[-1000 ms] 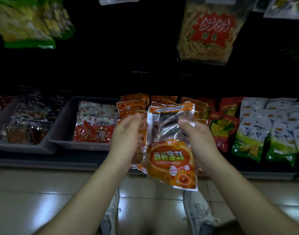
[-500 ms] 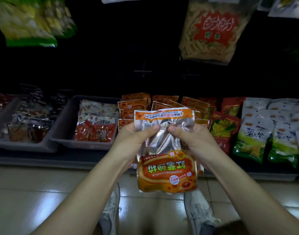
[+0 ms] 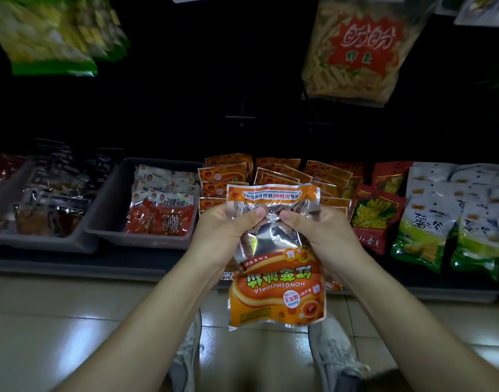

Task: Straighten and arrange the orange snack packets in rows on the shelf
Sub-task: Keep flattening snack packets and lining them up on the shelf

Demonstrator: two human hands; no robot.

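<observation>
A glossy tiled floor (image 3: 58, 321) reflects pale light in front of a low, dark shelf (image 3: 73, 267), and the space behind and above the shelf is almost black. Two large bags hang overhead: a blurred green and yellow bag (image 3: 47, 38) at upper left, and a clear bag of pale sticks (image 3: 353, 49) with a red starburst label at upper right. On the shelf's left side sit two grey bins side by side. The left bin (image 3: 39, 241) holds dark and clear packs with brownish contents, too dim to read. The right bin (image 3: 112, 193) holds red and white packets (image 3: 160, 213) standing in overlapping rows. Just to the right of the bins, orange snack packets (image 3: 225, 174) lie in overlapping rows, with red packets (image 3: 375, 213) beside them and white and green bags (image 3: 423, 230) at far right. In front of the orange rows, above the floor, one orange packet (image 3: 276, 290) hangs upside down: its orange printed end points downward, its middle is crinkled silver film, and an orange strip runs across its top. The left hand (image 3: 228, 227) and right hand (image 3: 316, 230) both grip its silver upper part, thumbs on the near face and almost touching, fingers curled behind. The toes of two grey shoes (image 3: 333, 360) show on the floor below.
</observation>
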